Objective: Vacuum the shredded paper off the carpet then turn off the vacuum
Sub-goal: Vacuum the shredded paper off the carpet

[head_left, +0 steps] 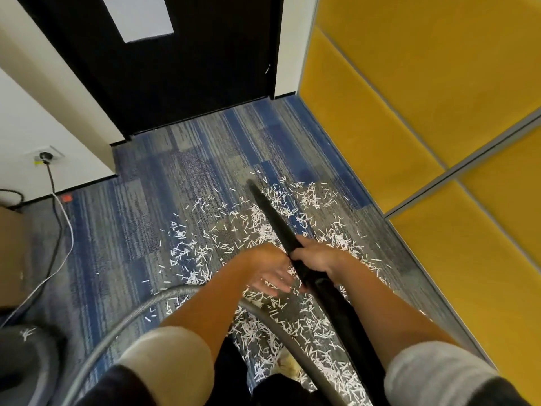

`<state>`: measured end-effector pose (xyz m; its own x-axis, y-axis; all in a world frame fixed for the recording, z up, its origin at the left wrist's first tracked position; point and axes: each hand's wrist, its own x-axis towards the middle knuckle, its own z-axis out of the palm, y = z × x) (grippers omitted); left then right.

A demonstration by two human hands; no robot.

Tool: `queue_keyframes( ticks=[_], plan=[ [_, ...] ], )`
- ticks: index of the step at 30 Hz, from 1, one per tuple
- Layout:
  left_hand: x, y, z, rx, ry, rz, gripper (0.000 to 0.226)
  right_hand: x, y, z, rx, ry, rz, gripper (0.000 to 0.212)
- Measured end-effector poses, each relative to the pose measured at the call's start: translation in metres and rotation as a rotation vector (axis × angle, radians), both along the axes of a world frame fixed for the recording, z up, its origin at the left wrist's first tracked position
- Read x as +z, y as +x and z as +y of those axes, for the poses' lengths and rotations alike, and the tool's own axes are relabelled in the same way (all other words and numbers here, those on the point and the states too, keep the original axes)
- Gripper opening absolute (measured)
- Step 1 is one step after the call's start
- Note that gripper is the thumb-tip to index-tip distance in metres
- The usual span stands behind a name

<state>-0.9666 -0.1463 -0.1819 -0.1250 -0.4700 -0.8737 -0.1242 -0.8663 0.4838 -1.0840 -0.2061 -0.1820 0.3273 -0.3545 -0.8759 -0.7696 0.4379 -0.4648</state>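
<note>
White shredded paper [251,230] lies scattered thickly over the blue and grey carpet [140,218] in front of me. A long black vacuum wand [272,215] slants up from lower right, its tip among the scraps near the middle. My right hand [314,260] grips the wand at mid-length. My left hand [272,272] is blurred just left of the wand, fingers spread and relaxed, holding nothing. A grey ribbed hose [137,312] curves from the wand round to the lower left.
A black door [181,71] stands ahead. Yellow panel walls [424,118] run along the right. A wall socket [45,156] with a plugged-in cord [63,230] is at left. The grey vacuum body [23,358] sits at lower left.
</note>
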Motion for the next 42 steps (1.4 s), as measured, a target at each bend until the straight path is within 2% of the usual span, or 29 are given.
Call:
queue_keyframes(
  ticks=[2, 4, 8, 12, 16, 22, 26, 32, 39, 42],
  plan=[
    [-0.001, 0.004, -0.007, 0.101, -0.004, 0.003, 0.030, 0.007, 0.003, 0.006, -0.063, 0.033, -0.032, 0.048],
    [0.002, 0.006, -0.014, 0.233, 0.033, 0.098, 0.023, 0.014, 0.007, 0.012, -0.112, 0.032, -0.065, 0.043],
    [0.003, 0.008, -0.022, 0.243, 0.057, 0.100, 0.011, 0.011, 0.020, 0.017, -0.197, -0.031, -0.081, 0.046],
    [-0.005, 0.009, -0.031, 0.340, 0.064, 0.108, 0.019, -0.004, 0.026, 0.011, -0.228, -0.100, -0.088, 0.051],
    [-0.017, -0.008, -0.043, 0.467, 0.040, 0.127, 0.037, -0.005, 0.016, -0.002, -0.221, -0.109, -0.125, 0.042],
    [-0.024, -0.028, -0.046, 0.501, 0.059, 0.128, 0.065, -0.013, -0.003, -0.008, -0.149, -0.108, -0.110, 0.040],
    [-0.020, -0.043, -0.048, 0.499, 0.045, 0.148, 0.060, -0.012, -0.019, -0.011, -0.201, -0.072, -0.144, 0.037],
    [-0.016, -0.062, -0.056, 0.476, 0.052, 0.167, 0.069, -0.011, -0.040, -0.019, -0.207, -0.073, -0.132, 0.040],
    [-0.019, -0.060, -0.050, 0.474, 0.050, 0.164, 0.068, -0.007, -0.040, -0.016, -0.132, -0.028, -0.131, 0.033],
    [-0.020, -0.055, -0.040, 0.503, 0.062, 0.157, 0.070, -0.011, -0.034, -0.009, -0.087, -0.020, -0.126, 0.039]
  ],
)
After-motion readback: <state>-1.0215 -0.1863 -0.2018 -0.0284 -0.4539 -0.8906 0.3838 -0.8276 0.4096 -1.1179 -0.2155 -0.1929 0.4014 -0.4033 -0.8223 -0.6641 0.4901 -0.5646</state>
